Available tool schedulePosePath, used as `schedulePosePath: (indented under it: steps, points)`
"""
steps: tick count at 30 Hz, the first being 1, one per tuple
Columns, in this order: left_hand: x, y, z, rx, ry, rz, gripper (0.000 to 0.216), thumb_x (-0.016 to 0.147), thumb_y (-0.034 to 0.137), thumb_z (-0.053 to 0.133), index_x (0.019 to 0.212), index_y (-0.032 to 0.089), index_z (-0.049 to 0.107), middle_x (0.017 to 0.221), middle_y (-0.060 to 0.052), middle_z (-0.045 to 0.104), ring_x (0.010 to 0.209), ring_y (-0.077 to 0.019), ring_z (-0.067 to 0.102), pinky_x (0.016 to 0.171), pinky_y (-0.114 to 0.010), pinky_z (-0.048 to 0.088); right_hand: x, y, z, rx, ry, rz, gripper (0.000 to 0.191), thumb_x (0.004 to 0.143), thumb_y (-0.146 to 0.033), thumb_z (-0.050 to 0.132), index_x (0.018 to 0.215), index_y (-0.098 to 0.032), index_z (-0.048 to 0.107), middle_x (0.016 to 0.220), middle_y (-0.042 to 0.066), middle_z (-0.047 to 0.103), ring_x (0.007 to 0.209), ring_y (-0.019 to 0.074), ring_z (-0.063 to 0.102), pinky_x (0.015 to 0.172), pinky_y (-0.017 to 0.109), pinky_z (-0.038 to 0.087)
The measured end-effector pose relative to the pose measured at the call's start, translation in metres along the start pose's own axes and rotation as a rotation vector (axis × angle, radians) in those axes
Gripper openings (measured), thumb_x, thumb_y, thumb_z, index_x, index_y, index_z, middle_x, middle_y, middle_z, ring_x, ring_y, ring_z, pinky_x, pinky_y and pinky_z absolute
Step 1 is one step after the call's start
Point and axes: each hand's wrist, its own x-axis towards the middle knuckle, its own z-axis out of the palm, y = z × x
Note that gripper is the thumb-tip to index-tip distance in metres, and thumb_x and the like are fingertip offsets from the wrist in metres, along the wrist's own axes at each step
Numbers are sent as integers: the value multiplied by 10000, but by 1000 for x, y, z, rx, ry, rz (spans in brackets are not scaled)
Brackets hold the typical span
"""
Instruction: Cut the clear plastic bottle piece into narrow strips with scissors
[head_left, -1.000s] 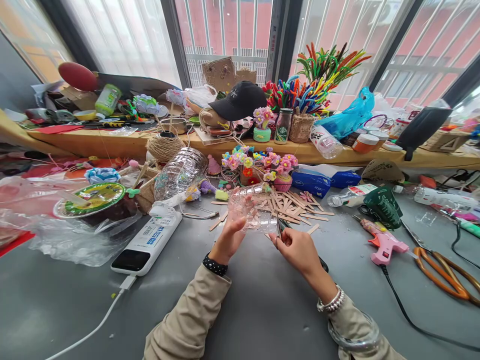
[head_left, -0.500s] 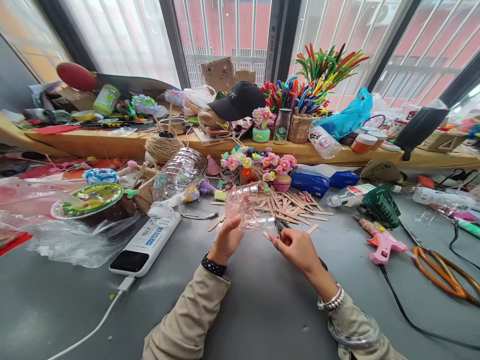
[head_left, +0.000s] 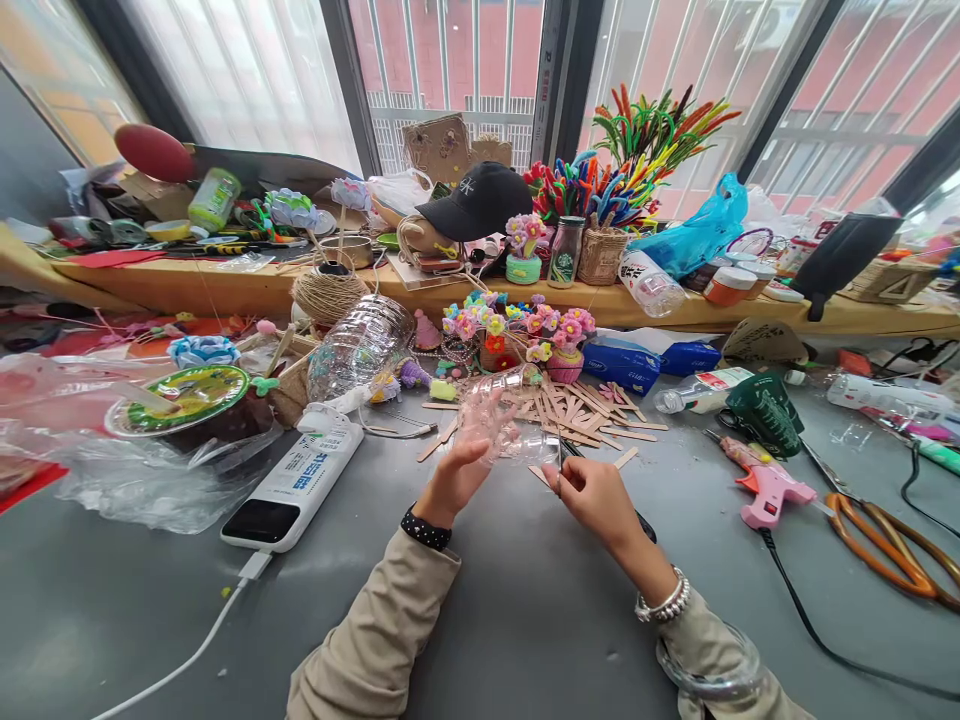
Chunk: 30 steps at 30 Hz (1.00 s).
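Observation:
A clear plastic bottle piece (head_left: 517, 440) is held up above the grey table, its cut edge toward the right. My left hand (head_left: 457, 470) supports it from the left, with fingers seen through the plastic and the thumb at the near side. My right hand (head_left: 600, 500) is closed around scissors (head_left: 560, 455), whose blades meet the bottle's right edge. Most of the scissors' handle is hidden by my fingers. Beyond the bottle lies a heap of wooden craft sticks (head_left: 592, 415).
To the right are a pink glue gun (head_left: 772, 490) with a black cord and large orange-handled scissors (head_left: 877, 540). A white power bank (head_left: 296, 490) with a cable lies left. Fluffy craft flowers (head_left: 559, 330) stand behind the sticks, below a crowded ledge (head_left: 465, 295).
The fingers of my left hand have spread a little on the bottle, which has turned slightly. My right hand and the scissors have shifted slightly along its edge.

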Motion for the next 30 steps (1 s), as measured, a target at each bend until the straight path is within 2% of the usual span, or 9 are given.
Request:
schedulePosePath:
  steps: [3,7,13,15,18,21,27,30]
  points:
    - [0,1,-1,-29,-8,-64,801,632,320,632,1360,332,300,1401,-16,410,1315,-310,314,1062,-478,251,1,1,-1,-42,42,-9,444,768,-492,461,444,-207,359,395,-36,395,405,93,358,441,233,226]
    - [1,1,0,-27,51,-112,792,677,481,616,1371,343,261,1380,-46,430,1264,-318,392,1033,-490,285,1,4,-1,-121,73,-22,428,772,-482,466,453,-208,385,410,-26,433,415,102,371,463,240,233]
    - [-1,1,-2,24,-85,-177,894,640,241,678,1380,402,203,1433,-32,361,1189,-329,481,1024,-501,290,3,13,-4,-231,86,39,329,769,-393,455,500,-204,442,483,9,531,470,132,447,495,249,244]
    - [-2,-1,-4,27,-90,-177,890,649,240,684,1373,423,201,1457,-23,321,1208,-330,463,1023,-500,291,4,14,-5,-271,85,58,325,780,-380,451,507,-202,457,502,18,554,483,140,469,497,252,241]
    - [-1,-5,-5,29,-57,-172,858,656,408,698,1371,398,225,1459,-57,308,1213,-345,451,995,-512,322,3,13,-5,-296,73,62,319,784,-377,468,517,-202,473,515,21,570,496,146,487,494,253,237]
    - [2,-7,-3,59,24,-181,847,644,523,676,1363,358,261,1398,-96,393,1175,-349,485,971,-515,346,3,11,-4,-289,66,64,310,779,-374,481,522,-203,479,520,18,576,501,145,486,495,253,237]
    - [5,-6,2,106,95,80,829,627,449,702,1348,329,311,1384,-38,423,1295,-294,354,1067,-444,263,4,13,-4,-163,4,55,417,772,-482,484,469,-207,400,446,-14,475,450,117,400,476,240,234]
    - [5,-6,0,118,92,134,818,631,450,694,1347,326,318,1383,-34,430,1332,-281,294,1086,-439,232,5,13,-2,-91,-42,29,455,767,-523,479,458,-203,381,428,-26,440,443,106,385,469,234,234]
